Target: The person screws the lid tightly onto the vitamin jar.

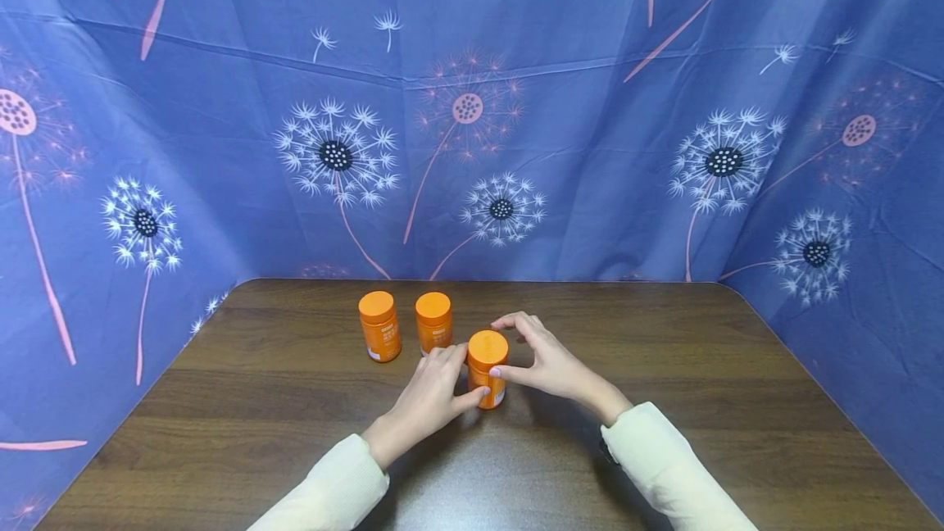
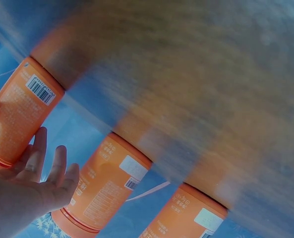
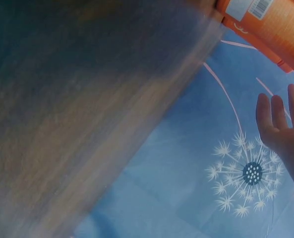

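An orange screw-lid jar [image 1: 487,348] stands upright on the table between my two hands. My left hand [image 1: 431,396] holds it from the left, thumb across the lower front and fingers round the far side. My right hand [image 1: 549,365] is spread beside the lid, its thumb overlapping the front of the jar and its index finger near the back edge. In the right wrist view the other fingers [image 3: 271,111] stretch out apart from the jar [image 3: 273,27]. The left wrist view shows the held jar's barcode label [image 2: 40,89].
Two matching orange jars stand upright behind and left of the hands, one at the left [image 1: 379,333] and one in the middle [image 1: 433,319]. The brown wooden table [image 1: 664,334] meets a blue dandelion-print cloth [image 1: 590,146] at its back and sides.
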`<state>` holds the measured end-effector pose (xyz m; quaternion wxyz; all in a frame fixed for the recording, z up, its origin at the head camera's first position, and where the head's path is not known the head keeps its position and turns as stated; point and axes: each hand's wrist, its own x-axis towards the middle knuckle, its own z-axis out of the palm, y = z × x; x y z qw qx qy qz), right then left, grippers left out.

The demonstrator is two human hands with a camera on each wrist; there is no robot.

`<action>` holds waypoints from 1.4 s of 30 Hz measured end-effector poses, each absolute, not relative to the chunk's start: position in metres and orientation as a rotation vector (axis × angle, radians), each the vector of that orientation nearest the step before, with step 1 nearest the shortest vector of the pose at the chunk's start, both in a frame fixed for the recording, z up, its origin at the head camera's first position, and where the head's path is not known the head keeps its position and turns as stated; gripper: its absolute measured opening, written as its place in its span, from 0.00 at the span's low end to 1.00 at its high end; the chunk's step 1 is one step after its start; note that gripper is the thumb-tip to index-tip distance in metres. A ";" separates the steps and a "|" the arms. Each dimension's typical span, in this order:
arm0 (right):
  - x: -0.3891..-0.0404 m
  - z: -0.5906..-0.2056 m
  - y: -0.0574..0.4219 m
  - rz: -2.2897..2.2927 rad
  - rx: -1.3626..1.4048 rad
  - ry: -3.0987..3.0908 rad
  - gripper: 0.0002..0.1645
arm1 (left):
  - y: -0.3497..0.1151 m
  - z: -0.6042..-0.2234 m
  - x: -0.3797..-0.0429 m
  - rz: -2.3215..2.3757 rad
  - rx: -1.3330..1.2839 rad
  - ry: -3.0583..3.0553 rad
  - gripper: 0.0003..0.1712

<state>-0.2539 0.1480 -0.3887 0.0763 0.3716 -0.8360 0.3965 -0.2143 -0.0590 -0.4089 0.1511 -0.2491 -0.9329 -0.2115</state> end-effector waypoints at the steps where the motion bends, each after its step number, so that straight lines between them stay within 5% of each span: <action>1: -0.254 -0.388 0.149 1.192 1.135 -2.506 0.33 | -0.059 -0.409 -0.214 -0.606 -0.715 -2.679 0.32; 14: -0.257 -0.383 0.154 1.179 1.355 -2.487 0.31 | -0.059 -0.408 -0.213 -0.615 -0.722 -2.686 0.32; 29: -0.233 -0.351 0.147 1.213 1.281 -2.536 0.26 | -0.059 -0.408 -0.213 -0.623 -0.724 -2.676 0.32; 42: -0.255 -0.390 0.148 1.279 1.119 -2.498 0.27 | -0.059 -0.408 -0.213 -0.623 -0.722 -2.665 0.32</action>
